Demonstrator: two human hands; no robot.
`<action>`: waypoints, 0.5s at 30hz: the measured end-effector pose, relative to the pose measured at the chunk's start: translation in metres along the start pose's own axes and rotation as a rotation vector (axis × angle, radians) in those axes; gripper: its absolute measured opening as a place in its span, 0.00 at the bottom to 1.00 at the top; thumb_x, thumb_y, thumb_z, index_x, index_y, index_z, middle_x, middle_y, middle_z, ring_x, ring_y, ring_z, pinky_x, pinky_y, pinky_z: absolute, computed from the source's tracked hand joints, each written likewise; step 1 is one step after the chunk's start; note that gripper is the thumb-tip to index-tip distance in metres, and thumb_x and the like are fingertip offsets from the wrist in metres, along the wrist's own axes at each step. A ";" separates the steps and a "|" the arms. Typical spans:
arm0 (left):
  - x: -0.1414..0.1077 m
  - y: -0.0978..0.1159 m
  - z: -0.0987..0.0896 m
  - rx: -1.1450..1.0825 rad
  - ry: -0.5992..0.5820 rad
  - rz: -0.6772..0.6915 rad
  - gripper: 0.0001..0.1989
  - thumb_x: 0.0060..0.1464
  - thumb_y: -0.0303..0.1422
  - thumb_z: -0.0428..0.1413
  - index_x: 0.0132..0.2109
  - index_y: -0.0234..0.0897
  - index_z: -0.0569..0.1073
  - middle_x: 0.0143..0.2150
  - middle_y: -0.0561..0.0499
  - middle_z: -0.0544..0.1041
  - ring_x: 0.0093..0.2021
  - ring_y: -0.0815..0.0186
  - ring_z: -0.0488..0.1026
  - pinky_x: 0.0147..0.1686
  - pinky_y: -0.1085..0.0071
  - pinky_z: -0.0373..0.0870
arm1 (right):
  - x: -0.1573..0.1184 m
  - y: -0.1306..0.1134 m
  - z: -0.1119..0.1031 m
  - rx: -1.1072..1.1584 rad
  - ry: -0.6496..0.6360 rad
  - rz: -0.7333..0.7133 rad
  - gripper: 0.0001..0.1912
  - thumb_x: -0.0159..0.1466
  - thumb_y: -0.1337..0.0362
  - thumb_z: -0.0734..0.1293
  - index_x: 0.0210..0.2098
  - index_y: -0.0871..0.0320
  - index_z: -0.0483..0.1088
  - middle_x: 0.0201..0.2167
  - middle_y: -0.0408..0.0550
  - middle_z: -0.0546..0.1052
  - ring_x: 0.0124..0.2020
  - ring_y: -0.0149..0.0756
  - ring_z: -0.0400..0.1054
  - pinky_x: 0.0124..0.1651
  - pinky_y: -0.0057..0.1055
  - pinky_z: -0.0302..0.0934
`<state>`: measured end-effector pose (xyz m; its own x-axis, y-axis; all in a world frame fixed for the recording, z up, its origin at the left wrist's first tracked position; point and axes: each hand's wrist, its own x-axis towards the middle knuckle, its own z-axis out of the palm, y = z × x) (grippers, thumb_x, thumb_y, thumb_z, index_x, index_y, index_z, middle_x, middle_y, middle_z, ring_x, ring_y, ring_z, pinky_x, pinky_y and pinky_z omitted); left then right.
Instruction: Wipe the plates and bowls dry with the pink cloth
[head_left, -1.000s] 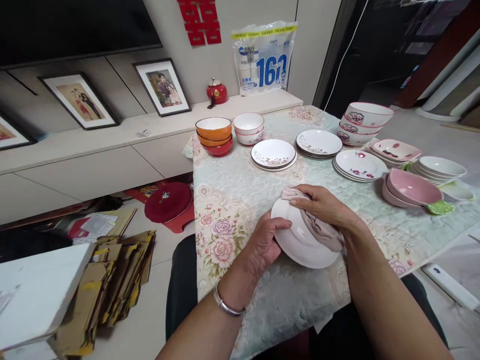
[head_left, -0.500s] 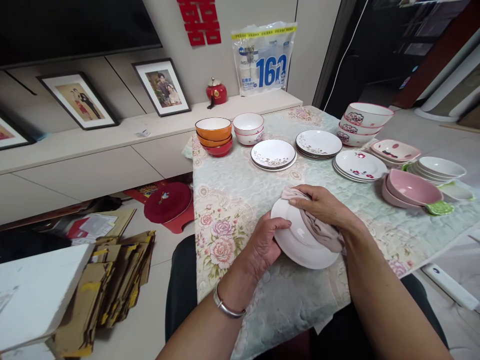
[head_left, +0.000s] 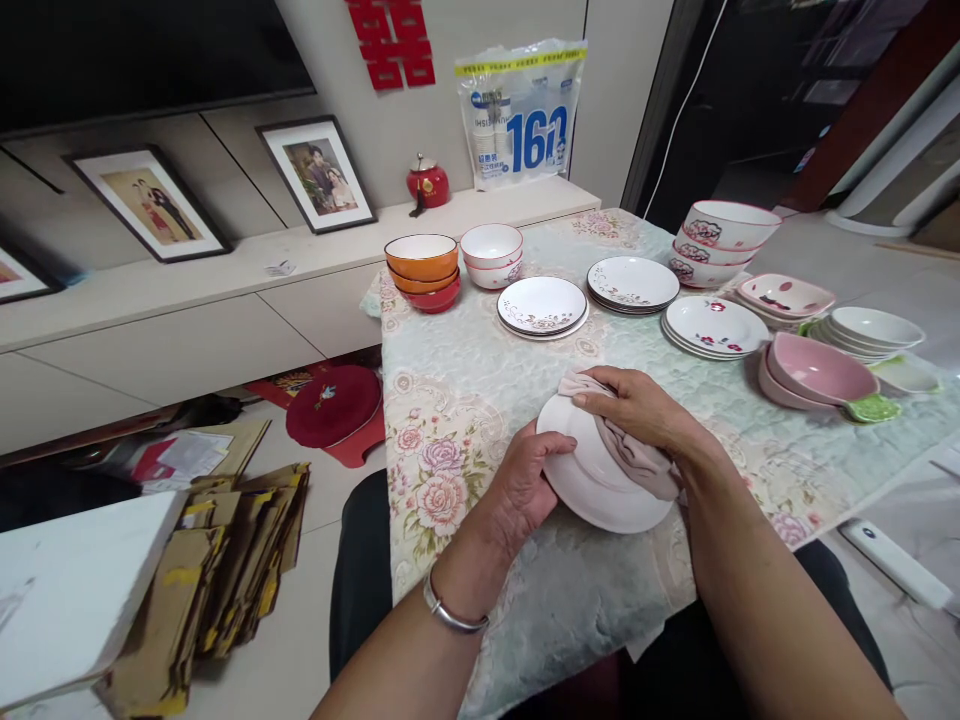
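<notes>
A white plate point(head_left: 600, 492) is held above the near part of the flowered tablecloth point(head_left: 442, 455). My left hand point(head_left: 529, 478) grips its left rim, thumb on the face and fingers underneath. A pale pink cloth point(head_left: 637, 458) lies bunched over the plate's upper right side. My right hand point(head_left: 634, 405) is closed on this cloth and presses it against the rim. Beyond my hands stand a stack of plates with a dark rim point(head_left: 543, 305), a similar stack point(head_left: 634, 283) and a stack with red flowers point(head_left: 716, 326).
Orange and red bowls point(head_left: 422, 262) and white bowls point(head_left: 492, 252) stand at the back left. Tall bowls point(head_left: 726, 235), strawberry dishes point(head_left: 786, 296), pink bowls point(head_left: 821, 370) and small white bowls point(head_left: 877, 328) fill the right side. Flattened cardboard point(head_left: 217, 570) and a red stool point(head_left: 334, 405) are at the left.
The whole view has shifted slightly, so everything appears a little further left. Both hands keep their hold on the plate and the cloth, almost unchanged.
</notes>
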<state>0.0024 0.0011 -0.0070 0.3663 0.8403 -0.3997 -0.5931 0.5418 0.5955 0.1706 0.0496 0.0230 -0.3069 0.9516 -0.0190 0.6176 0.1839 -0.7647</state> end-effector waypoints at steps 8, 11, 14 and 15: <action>0.000 0.001 0.000 0.007 0.023 -0.027 0.19 0.34 0.25 0.61 0.39 0.34 0.76 0.34 0.47 0.80 0.39 0.55 0.76 0.40 0.63 0.67 | -0.001 -0.001 0.001 -0.032 0.012 0.007 0.13 0.63 0.54 0.63 0.33 0.56 0.71 0.32 0.44 0.75 0.35 0.38 0.67 0.36 0.32 0.58; 0.000 0.001 0.001 0.003 0.027 -0.028 0.21 0.34 0.24 0.60 0.42 0.35 0.77 0.33 0.48 0.80 0.39 0.56 0.76 0.40 0.64 0.67 | -0.001 -0.002 0.001 -0.037 0.010 0.009 0.13 0.63 0.53 0.63 0.32 0.56 0.71 0.31 0.44 0.74 0.34 0.38 0.66 0.35 0.31 0.58; 0.001 0.000 0.000 -0.002 0.038 -0.029 0.21 0.33 0.24 0.61 0.41 0.35 0.76 0.32 0.48 0.80 0.38 0.56 0.76 0.40 0.64 0.67 | 0.000 -0.002 0.001 -0.036 0.005 0.012 0.13 0.63 0.53 0.63 0.32 0.56 0.71 0.32 0.44 0.75 0.34 0.38 0.66 0.35 0.32 0.58; 0.001 0.000 0.000 -0.003 0.042 -0.032 0.20 0.33 0.24 0.61 0.40 0.34 0.76 0.32 0.48 0.80 0.38 0.56 0.76 0.40 0.64 0.67 | 0.000 -0.002 0.001 -0.033 0.005 0.009 0.13 0.63 0.53 0.63 0.33 0.56 0.71 0.32 0.44 0.75 0.34 0.38 0.67 0.36 0.32 0.58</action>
<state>0.0028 0.0020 -0.0073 0.3544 0.8212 -0.4473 -0.5841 0.5679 0.5798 0.1683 0.0486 0.0237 -0.2974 0.9545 -0.0229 0.6443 0.1829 -0.7425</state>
